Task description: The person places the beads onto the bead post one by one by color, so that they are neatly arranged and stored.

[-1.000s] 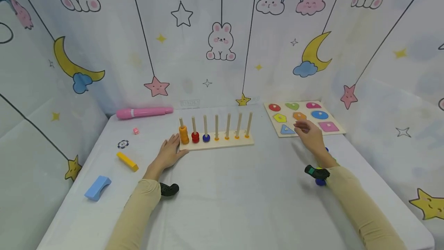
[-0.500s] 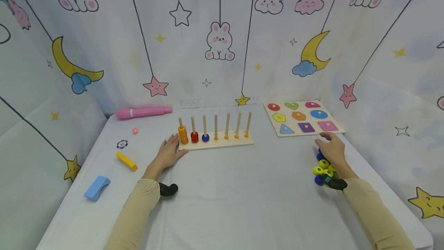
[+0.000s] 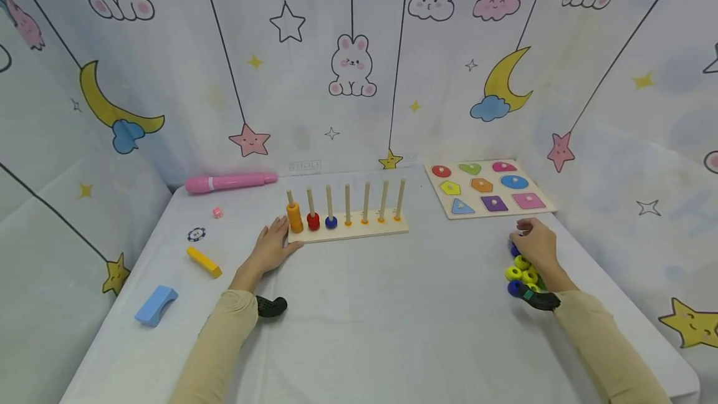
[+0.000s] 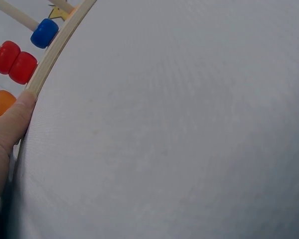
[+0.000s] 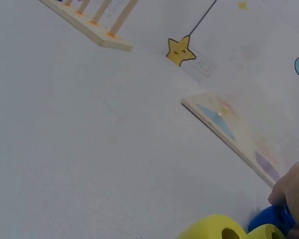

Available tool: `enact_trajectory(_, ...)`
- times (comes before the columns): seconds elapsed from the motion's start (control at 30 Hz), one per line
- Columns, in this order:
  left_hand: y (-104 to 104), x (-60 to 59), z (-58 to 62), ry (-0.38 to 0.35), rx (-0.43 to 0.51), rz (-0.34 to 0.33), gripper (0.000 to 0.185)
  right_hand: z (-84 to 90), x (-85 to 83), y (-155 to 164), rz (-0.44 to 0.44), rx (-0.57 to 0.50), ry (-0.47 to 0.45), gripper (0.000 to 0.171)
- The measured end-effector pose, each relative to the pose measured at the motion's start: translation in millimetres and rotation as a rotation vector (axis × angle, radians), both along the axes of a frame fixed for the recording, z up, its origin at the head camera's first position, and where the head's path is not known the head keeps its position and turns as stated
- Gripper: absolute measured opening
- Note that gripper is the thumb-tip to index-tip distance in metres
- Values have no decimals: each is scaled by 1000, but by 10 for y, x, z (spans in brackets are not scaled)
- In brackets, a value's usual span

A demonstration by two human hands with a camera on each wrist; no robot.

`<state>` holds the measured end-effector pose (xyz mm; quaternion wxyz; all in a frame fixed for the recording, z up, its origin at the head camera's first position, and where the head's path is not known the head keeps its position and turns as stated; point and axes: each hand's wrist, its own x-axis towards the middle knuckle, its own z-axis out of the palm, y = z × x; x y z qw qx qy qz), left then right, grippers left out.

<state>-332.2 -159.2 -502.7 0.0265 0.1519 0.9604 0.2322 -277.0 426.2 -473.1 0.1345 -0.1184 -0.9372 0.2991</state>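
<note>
A wooden peg rack (image 3: 359,234) stands at mid-table with a row of upright pegs. Orange beads (image 3: 295,218), red beads (image 3: 313,222) and one blue bead (image 3: 331,222) sit on its three leftmost pegs. My left hand (image 3: 270,249) rests at the rack's left end, fingers spread, with the thumb (image 4: 21,112) against the front edge of the base. At the right, my right hand (image 3: 536,243) reaches over a pile of yellow beads (image 3: 513,274) and blue beads. Its fingertips pinch a blue bead (image 5: 267,219), partly hidden by the hand.
Behind the right hand lies a shape puzzle board (image 3: 477,212). On the left are a pink microphone-like toy (image 3: 230,182), a small pink die (image 3: 217,212), a round black-and-white chip (image 3: 196,234), a yellow block (image 3: 204,262) and a blue arched block (image 3: 156,306).
My right hand has moved from over the shape puzzle board rightward and nearer, down to the bead pile, and takes hold of a blue bead. The left hand stays by the rack.
</note>
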Motion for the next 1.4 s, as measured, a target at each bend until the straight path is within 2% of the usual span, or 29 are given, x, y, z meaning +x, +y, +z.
enact_trajectory(0.2, -2, 5, 15, 17, 3, -5, 79, 13, 36, -6, 20, 55, 34, 39)
enact_trajectory(0.4, -11, -8, 15, 20, -3, -4, 79, 39, 4, -28, 40, 39, 68, 41)
enact_trajectory(0.57, -25, -9, 20, 19, 6, 2, 78, 87, -122, -96, 103, 14, 175, 40)
enact_trajectory(0.77, -50, -5, 24, 26, 21, 3, 78, 246, -305, -309, 197, 21, 296, 35)
enact_trajectory(0.93, -43, 9, 8, 23, 24, 2, 77, 508, -439, -631, 292, -14, 347, 35)
enact_trajectory(1.2, -4, 11, -10, 22, 18, -2, 77, 921, -647, -1367, 434, -127, 411, 38)
enact_trajectory(1.4, 4, 7, 3, 23, 13, -7, 78, 1068, -822, -1939, 596, -157, 484, 37)
